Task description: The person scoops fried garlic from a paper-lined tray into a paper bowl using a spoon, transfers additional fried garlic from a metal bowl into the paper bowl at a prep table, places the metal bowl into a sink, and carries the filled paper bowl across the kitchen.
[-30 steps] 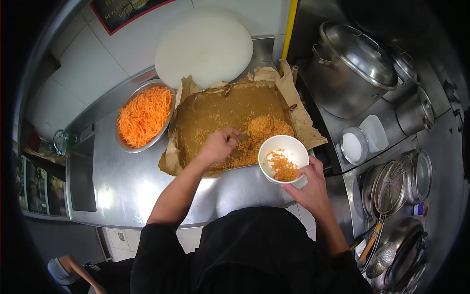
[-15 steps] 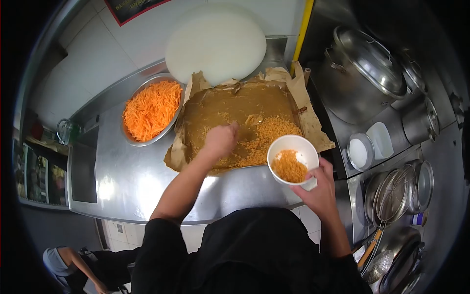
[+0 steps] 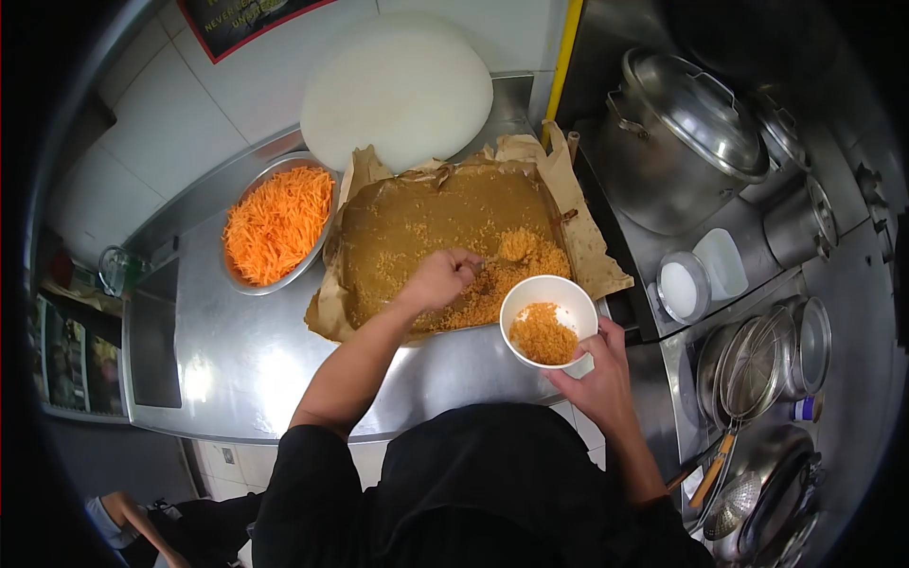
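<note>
My left hand (image 3: 443,280) is closed on a spoon over the tray, its bowl covered by a heap of orange crumbs (image 3: 517,245). Only a little of the spoon's handle shows past my fingers. Below it, a paper-lined tray (image 3: 407,204) carries a smooth brown layer. Orange crumbs lie thickly on its near right part and are scattered thinly elsewhere. In my right hand (image 3: 598,367) is a white cup (image 3: 509,301), gripped by its right side and tilted so that the crumbs inside show. The cup is near the tray's front right corner.
Left of the tray stands a metal bowl of shredded carrot (image 3: 276,225). A round white board (image 3: 398,90) leans on the wall behind. To the right are a large lidded pot (image 3: 677,142), a container of white powder (image 3: 680,289) and strainers (image 3: 757,369). Another person's arm (image 3: 142,525) shows at lower left.
The spoon has gone from lying low over the brown layer to bearing a heap of crumbs, farther right. My left hand has turned and shifted slightly right across the tray. The view has shifted slightly.
</note>
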The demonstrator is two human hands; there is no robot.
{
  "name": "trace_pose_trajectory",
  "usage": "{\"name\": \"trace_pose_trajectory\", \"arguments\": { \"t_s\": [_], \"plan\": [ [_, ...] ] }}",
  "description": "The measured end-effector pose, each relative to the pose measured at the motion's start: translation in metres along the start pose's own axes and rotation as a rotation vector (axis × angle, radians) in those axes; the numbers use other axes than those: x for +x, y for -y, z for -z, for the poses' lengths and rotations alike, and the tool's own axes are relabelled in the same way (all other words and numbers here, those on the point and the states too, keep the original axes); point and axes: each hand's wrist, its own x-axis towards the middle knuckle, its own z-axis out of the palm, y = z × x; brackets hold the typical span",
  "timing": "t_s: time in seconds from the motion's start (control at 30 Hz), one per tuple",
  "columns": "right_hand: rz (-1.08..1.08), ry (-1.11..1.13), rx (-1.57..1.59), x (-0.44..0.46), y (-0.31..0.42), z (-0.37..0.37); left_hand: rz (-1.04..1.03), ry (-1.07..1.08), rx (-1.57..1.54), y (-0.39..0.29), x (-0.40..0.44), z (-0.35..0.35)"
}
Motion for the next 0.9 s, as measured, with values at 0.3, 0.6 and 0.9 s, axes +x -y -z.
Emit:
{"name": "trace_pose_trajectory", "arguments": {
  "t_s": [0.3,0.6,0.9],
  "plan": [
    [0.032,-0.090,0.019,0.044,0.006,-0.016,-0.517,-0.096,0.429,-0.076,-0.060,0.055],
    [0.098,0.101,0.040,-0.015,-0.005,0.018,0.087,-0.082,0.637,-0.014,0.021,0.011],
    [0.028,0.040,-0.014,-0.047,-0.053,-0.010,0.095,0.012,0.762,-0.003,0.062,-0.025]
  ]
}}
